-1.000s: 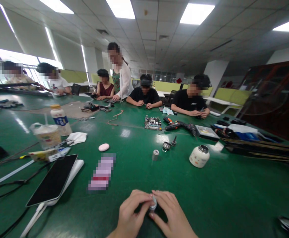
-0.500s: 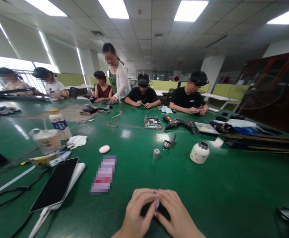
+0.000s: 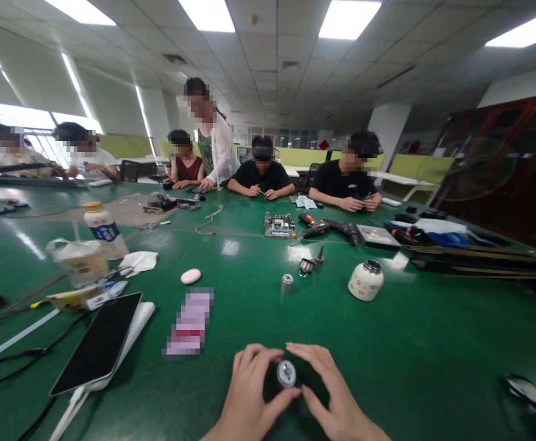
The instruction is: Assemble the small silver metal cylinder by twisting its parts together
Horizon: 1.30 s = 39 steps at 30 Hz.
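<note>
A small round metal cylinder (image 3: 286, 373) with a pale grey top stands between my hands near the front of the table. My left hand (image 3: 253, 389) curves round its left side, thumb and fingertips against it. Spread in a loose arc, the fingers of my right hand (image 3: 329, 386) lie on the other side, seemingly apart from the cylinder. Farther out stands a similar silver cylinder (image 3: 286, 283). Small metal parts (image 3: 307, 266) lie just behind that one, and a cream-coloured jar (image 3: 366, 280) with an open metal neck is to their right.
On the left are a phone (image 3: 97, 343) with a white cable, a drink cup (image 3: 78, 262) and a bottle (image 3: 106, 231). A pink oval case (image 3: 191, 276) lies mid-table. Beyond are a circuit board (image 3: 279, 225), power drills (image 3: 341, 229) and several people.
My hands have parted from their closed cupping, the right one moving off to the side. The cylinder's round top now shows between them. The view has shifted slightly.
</note>
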Each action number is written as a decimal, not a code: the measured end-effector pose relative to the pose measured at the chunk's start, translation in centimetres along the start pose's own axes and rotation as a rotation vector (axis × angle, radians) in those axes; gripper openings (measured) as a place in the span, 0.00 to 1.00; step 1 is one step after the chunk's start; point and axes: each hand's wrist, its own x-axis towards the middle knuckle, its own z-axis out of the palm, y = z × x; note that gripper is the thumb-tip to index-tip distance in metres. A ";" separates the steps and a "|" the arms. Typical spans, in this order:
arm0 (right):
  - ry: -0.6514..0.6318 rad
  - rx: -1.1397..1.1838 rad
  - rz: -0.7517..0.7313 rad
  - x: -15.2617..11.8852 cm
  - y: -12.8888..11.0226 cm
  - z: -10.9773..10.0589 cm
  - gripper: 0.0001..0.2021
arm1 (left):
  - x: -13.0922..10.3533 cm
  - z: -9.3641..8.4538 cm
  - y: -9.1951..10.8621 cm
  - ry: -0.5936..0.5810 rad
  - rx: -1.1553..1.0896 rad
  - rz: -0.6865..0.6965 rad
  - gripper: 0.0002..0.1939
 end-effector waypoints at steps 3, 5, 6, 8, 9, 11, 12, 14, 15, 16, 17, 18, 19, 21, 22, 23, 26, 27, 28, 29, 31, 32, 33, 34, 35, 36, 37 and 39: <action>-0.051 0.016 -0.039 0.0 0.0 -0.1 0.23 | 0.1 0.0 0.1 -0.076 0.016 -0.018 0.11; -0.046 0.033 -0.019 0.2 -0.3 0.0 0.20 | 0.2 -0.1 0.1 -0.082 0.016 -0.031 0.11; -0.027 0.039 0.004 0.3 -0.5 0.0 0.18 | 0.3 -0.1 0.1 -0.085 0.014 -0.029 0.12; 0.034 0.040 0.071 0.6 -1.0 0.2 0.12 | 0.3 -0.1 0.1 -0.099 0.004 -0.011 0.14; 0.062 0.038 0.109 0.7 -1.3 0.2 0.09 | 0.3 -0.1 0.2 -0.104 -0.003 0.003 0.15; 0.101 0.047 0.166 1.0 -1.8 0.2 0.05 | 0.3 -0.2 0.3 -0.110 -0.022 0.037 0.17; 0.112 0.067 0.183 1.2 -2.0 0.2 0.04 | 0.2 -0.2 0.3 -0.109 -0.031 0.053 0.18; 0.130 0.140 0.204 1.4 -2.4 0.1 0.03 | 0.2 -0.2 0.4 -0.104 -0.040 0.078 0.20; 0.141 0.183 0.218 1.5 -2.6 0.0 0.03 | 0.1 -0.3 0.5 -0.104 -0.039 0.085 0.20; 0.150 0.220 0.236 1.5 -2.7 -0.1 0.02 | 0.2 -0.3 0.5 -0.106 -0.033 0.090 0.21; 0.153 0.244 0.255 1.5 -2.8 -0.2 0.02 | 0.2 -0.3 0.5 -0.111 -0.025 0.095 0.20; 0.152 0.255 0.271 1.5 -3.0 -0.3 0.03 | 0.3 -0.4 0.6 -0.117 -0.014 0.101 0.20; 0.147 0.257 0.284 1.5 -3.0 -0.5 0.03 | 0.3 -0.4 0.6 -0.124 -0.003 0.108 0.19; 0.141 0.255 0.296 1.6 -3.1 -0.9 0.03 | 0.4 -0.5 0.7 -0.134 0.018 0.119 0.19; 0.145 0.266 0.299 1.7 -3.0 -1.2 0.03 | 0.5 -0.6 0.8 -0.139 0.027 0.119 0.19; 0.156 0.282 0.301 1.8 -2.8 -1.5 0.03 | 0.5 -0.6 0.8 -0.144 0.034 0.114 0.19; 0.195 0.286 0.305 2.2 -1.6 -2.7 0.05 | 0.5 -0.7 1.0 -0.151 0.052 0.082 0.19; 0.194 0.261 0.312 2.3 -0.9 -3.0 0.05 | 0.5 -0.8 1.0 -0.151 0.057 0.074 0.19; 0.179 0.226 0.324 2.4 -0.1 -3.3 0.05 | 0.4 -0.8 1.0 -0.148 0.061 0.070 0.19; 0.152 0.199 0.342 2.4 0.7 -3.5 0.04 | 0.4 -0.8 1.0 -0.145 0.064 0.067 0.19; 0.100 0.180 0.366 2.3 2.2 -3.7 0.02 | 0.4 -0.8 1.0 -0.149 0.065 0.071 0.19; 0.084 0.180 0.374 2.2 2.9 -3.6 0.01 | 0.4 -0.7 1.0 -0.150 0.065 0.074 0.19; 0.075 0.182 0.378 2.1 3.4 -3.5 0.01 | 0.4 -0.7 0.9 -0.148 0.066 0.079 0.19; 0.073 0.183 0.379 1.9 3.8 -3.4 0.01 | 0.4 -0.7 0.9 -0.144 0.068 0.085 0.20; 0.074 0.183 0.379 1.8 4.1 -3.3 0.02 | 0.4 -0.7 0.8 -0.139 0.071 0.093 0.20; 0.078 0.182 0.377 1.8 4.3 -3.2 0.02 | 0.3 -0.6 0.8 -0.132 0.073 0.098 0.20; 0.084 0.182 0.375 1.7 4.4 -3.1 0.03 | 0.3 -0.6 0.8 -0.129 0.075 0.099 0.21; 0.095 0.184 0.368 1.7 4.2 -3.1 0.03 | 0.3 -0.6 0.7 -0.138 0.072 0.094 0.21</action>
